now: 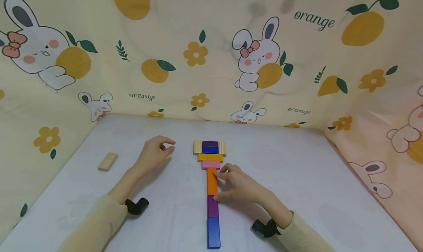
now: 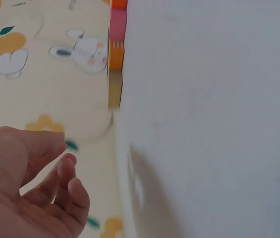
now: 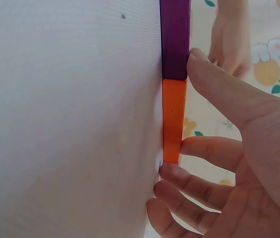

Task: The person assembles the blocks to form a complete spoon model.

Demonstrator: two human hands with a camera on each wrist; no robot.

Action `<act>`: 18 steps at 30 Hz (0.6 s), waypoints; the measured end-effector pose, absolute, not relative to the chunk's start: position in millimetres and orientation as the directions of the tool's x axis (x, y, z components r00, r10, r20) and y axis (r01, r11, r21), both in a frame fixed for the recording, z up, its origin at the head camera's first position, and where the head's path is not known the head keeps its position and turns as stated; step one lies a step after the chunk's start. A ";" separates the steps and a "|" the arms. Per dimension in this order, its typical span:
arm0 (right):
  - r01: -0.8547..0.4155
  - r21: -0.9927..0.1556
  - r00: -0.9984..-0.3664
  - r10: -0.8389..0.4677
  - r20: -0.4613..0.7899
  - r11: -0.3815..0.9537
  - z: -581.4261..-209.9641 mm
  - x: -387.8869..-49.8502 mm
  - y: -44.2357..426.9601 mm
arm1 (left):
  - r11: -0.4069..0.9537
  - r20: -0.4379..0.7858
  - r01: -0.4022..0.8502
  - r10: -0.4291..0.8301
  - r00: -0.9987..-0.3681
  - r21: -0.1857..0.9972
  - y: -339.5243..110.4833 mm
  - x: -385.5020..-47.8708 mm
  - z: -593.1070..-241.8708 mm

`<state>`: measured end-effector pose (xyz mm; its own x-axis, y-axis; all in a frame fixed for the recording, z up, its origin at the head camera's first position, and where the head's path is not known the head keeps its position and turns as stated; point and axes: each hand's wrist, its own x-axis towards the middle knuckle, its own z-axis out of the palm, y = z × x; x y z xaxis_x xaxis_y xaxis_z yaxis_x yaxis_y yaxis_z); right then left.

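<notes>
A row of coloured wooden blocks lies on the white table. My right hand is beside it, its thumb touching the purple block and its index finger touching the orange block. In the right wrist view, the fingers spread along the orange block. A blue block forms the near end. Beyond the orange one come a pink block, a yellow-orange block, and dark purple and blue blocks flanked by plain wood pieces. My left hand hovers left of the row, loosely curled around nothing.
A single plain wooden block lies on the left side of the white tabletop. A patterned cloth with rabbits and oranges stands behind the table and along both sides.
</notes>
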<state>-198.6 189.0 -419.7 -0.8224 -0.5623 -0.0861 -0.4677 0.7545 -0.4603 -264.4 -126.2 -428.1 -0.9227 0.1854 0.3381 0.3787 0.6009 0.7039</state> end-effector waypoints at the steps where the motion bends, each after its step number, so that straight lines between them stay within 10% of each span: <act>1: -0.467 -0.460 -0.823 -0.561 -0.085 0.755 -419.8 -198.4 189.5 | 0.606 0.347 0.379 0.175 -0.921 0.699 -135.2 -258.7 -427.4; 18: -0.486 -0.461 -0.816 -0.574 -0.063 0.742 -420.7 -198.7 191.4 | 0.712 0.336 0.186 -0.075 -0.939 0.677 -240.1 -205.3 -426.8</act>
